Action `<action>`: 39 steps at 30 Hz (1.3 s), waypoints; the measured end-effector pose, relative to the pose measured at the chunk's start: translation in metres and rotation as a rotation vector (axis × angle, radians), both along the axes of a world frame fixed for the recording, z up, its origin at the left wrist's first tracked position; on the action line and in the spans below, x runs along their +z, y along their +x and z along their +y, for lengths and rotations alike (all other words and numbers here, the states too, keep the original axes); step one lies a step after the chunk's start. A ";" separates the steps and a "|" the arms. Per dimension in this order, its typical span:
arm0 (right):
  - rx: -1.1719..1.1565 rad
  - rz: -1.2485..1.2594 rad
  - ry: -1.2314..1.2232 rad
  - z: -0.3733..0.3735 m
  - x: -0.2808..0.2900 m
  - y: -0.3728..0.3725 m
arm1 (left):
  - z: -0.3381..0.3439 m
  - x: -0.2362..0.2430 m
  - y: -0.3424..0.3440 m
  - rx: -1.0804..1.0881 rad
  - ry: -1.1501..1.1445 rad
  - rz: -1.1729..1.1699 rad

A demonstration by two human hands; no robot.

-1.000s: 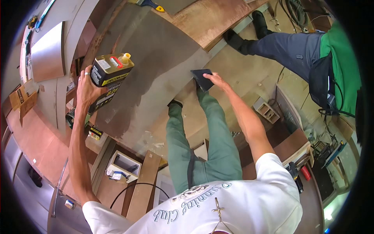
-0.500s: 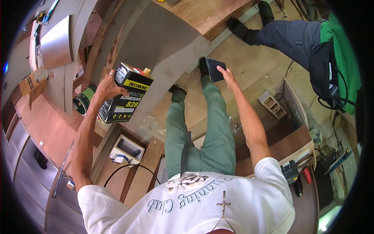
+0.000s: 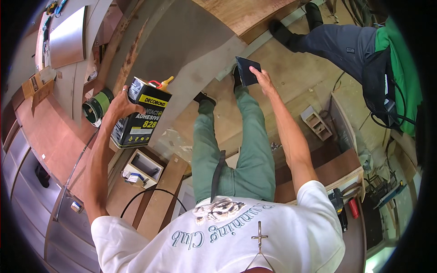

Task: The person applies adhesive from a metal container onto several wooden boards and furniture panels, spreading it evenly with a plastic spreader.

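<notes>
My left hand (image 3: pixel 122 103) is closed round the side of a rectangular black-and-yellow glue can (image 3: pixel 148 107), held off the floor. On the can's top show a red handle and a yellow spout (image 3: pixel 168 82); the can leans a little. My right hand (image 3: pixel 261 79) pinches a thin, dark, flat rectangular piece (image 3: pixel 247 71) at its edge, thumb on top, out in front of me above my shoe. Whether this piece is a spreader or a sample sheet I cannot tell. A green open-ended tin (image 3: pixel 97 107) stands beside my left wrist.
To the left runs a curved wooden bench (image 3: pixel 54 132) with a cardboard box (image 3: pixel 38 88) and a shiny sheet (image 3: pixel 68 38). Wooden boards (image 3: pixel 166 195) and a small open box (image 3: pixel 143 168) lie below my left arm. A co-worker's legs (image 3: pixel 337 43) stretch in at upper right. A cable (image 3: pixel 154 191) loops near me.
The glue can has shifted slightly left, and its spout shows more clearly. My right hand has moved a little up and left with the dark flat piece, which has turned.
</notes>
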State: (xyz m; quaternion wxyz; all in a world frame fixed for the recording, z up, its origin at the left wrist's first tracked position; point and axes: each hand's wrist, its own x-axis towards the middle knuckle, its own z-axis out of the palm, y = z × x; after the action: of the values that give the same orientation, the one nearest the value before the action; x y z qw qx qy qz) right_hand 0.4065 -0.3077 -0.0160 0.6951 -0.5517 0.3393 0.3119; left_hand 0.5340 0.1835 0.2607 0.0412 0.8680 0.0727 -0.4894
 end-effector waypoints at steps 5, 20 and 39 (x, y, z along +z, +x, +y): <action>-0.023 -0.040 -0.019 -0.007 0.001 -0.005 | 0.021 0.006 -0.011 -0.009 0.104 0.071; -0.015 -0.057 -0.105 -0.009 -0.025 -0.005 | 0.007 -0.022 0.009 -0.105 0.189 0.265; 0.005 -0.083 -0.078 -0.011 0.004 0.038 | -0.053 -0.003 0.078 -0.078 0.060 0.193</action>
State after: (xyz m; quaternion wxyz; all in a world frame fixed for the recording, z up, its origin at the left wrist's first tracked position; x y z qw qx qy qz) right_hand 0.4446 -0.3186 -0.0118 0.6858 -0.5916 0.3207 0.2772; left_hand 0.6117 0.1305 0.2572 -0.0112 0.8198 0.0570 -0.5698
